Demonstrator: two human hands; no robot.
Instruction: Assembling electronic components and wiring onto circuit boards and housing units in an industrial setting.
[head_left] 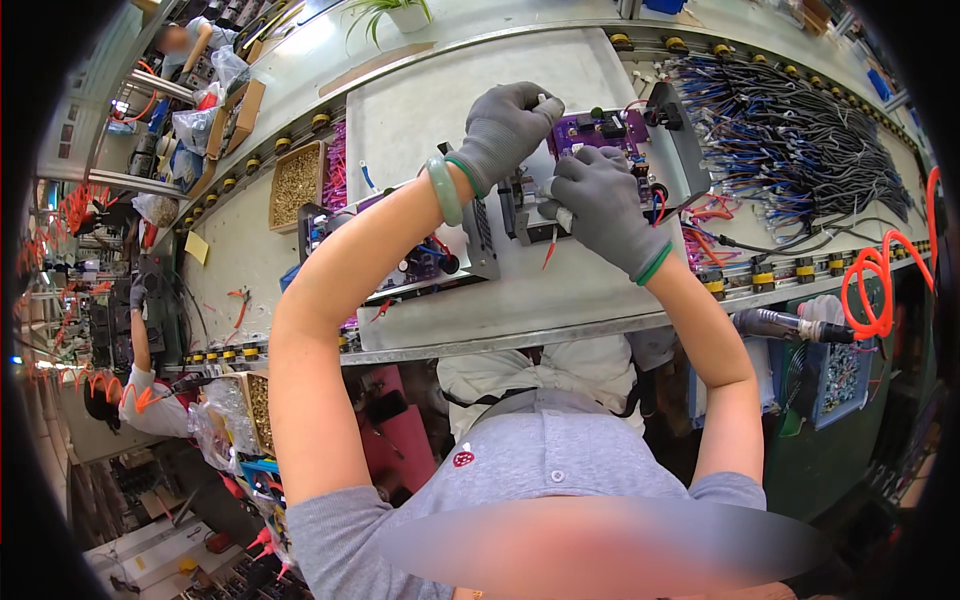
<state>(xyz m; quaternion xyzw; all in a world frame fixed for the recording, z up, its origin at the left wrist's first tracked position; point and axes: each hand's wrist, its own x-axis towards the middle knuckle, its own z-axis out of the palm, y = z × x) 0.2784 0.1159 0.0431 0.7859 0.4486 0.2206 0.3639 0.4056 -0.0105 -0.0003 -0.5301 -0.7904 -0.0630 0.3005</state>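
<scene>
Both my hands wear grey gloves with green cuffs. My left hand (503, 135) is above the left edge of a purple circuit board (572, 137), its fingers curled and pinched together. My right hand (603, 208) is closed at the near side of the same unit, thumb and fingers together beside its metal bracket (523, 220). Whatever either hand pinches is hidden or too small to make out. The board sits in an open metal housing with a dark end panel (679, 140). A red wire (550, 248) hangs down below my right hand.
Left of my hands lies a second open unit (425, 265), partly behind my left forearm. Many black cables (800, 150) with blue and white ends are heaped at right. A box of brass-coloured parts (297, 187) stands at left. An orange coiled hose (870, 290) and power tool (790, 325) hang at right.
</scene>
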